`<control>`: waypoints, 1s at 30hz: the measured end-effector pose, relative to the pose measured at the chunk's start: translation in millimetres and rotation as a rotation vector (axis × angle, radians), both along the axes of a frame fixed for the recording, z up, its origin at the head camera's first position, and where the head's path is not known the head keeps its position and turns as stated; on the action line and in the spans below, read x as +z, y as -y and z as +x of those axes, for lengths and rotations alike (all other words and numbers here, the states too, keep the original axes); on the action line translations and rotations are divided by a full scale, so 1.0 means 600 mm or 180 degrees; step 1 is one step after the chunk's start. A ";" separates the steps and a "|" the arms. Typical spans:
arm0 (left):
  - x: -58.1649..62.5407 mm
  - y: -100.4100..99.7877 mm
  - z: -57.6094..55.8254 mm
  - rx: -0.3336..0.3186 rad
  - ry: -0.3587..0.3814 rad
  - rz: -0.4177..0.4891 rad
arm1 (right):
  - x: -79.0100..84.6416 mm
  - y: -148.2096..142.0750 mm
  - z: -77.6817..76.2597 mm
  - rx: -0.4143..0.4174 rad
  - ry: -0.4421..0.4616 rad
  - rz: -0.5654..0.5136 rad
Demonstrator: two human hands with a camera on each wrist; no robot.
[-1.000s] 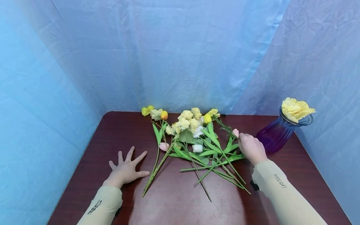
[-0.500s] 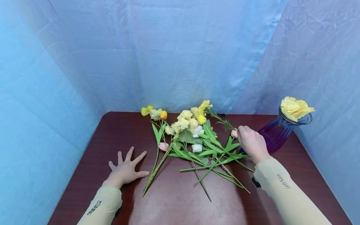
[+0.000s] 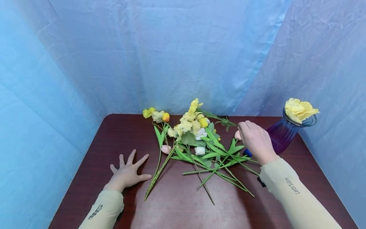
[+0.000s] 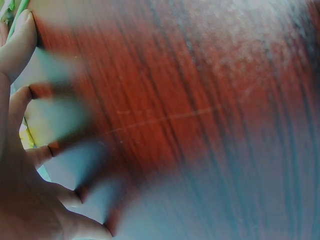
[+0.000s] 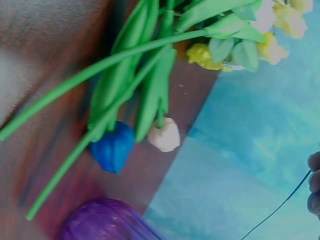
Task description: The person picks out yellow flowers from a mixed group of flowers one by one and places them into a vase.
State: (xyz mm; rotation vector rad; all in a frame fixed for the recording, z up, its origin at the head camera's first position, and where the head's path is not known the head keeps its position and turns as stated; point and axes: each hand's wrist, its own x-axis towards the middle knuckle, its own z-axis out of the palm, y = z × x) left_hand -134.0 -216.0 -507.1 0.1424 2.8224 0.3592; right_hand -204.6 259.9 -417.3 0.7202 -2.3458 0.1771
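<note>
My right hand (image 3: 256, 139) pinches the stem of a yellow artificial flower (image 3: 194, 104), its bloom pointing left over the pile. In the right wrist view a thin dark stem end (image 5: 280, 206) runs out from the curled fingers (image 5: 314, 182). My left hand (image 3: 127, 171) lies flat on the table with fingers spread, close to a green flower stem (image 3: 160, 178). Below the right hand are a blue tulip (image 5: 112, 147) and a pale pink tulip (image 5: 165, 135). A purple-blue glass vase (image 3: 281, 135) holding a large yellow flower (image 3: 300, 110) stands beyond the right hand.
Several artificial flowers lie crossed mid-table, among them a white tulip (image 3: 200, 150), a pink tulip (image 3: 166, 149) and an orange tulip (image 3: 165, 117). The dark red wooden table (image 3: 183, 210) meets blue cloth (image 3: 183, 57) at the back and sides.
My right hand has risen slightly with the yellow flower, whose bloom has swung left over the cream blossoms. The blue tulip has come into view below it. The left hand stays put.
</note>
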 end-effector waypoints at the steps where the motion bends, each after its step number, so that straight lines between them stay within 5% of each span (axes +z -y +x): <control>1: 0.000 0.000 0.000 0.0000 -0.0002 0.0006 | 0.005 0.002 0.001 0.0020 -0.0041 0.0016; 13: -0.001 0.001 0.000 -0.0004 -0.0001 0.0022 | 0.075 0.029 0.013 0.0333 -0.0515 0.0238; 30: -0.004 0.002 -0.002 -0.0002 0.0002 0.0031 | 0.152 0.036 0.040 0.0388 -0.0959 0.0104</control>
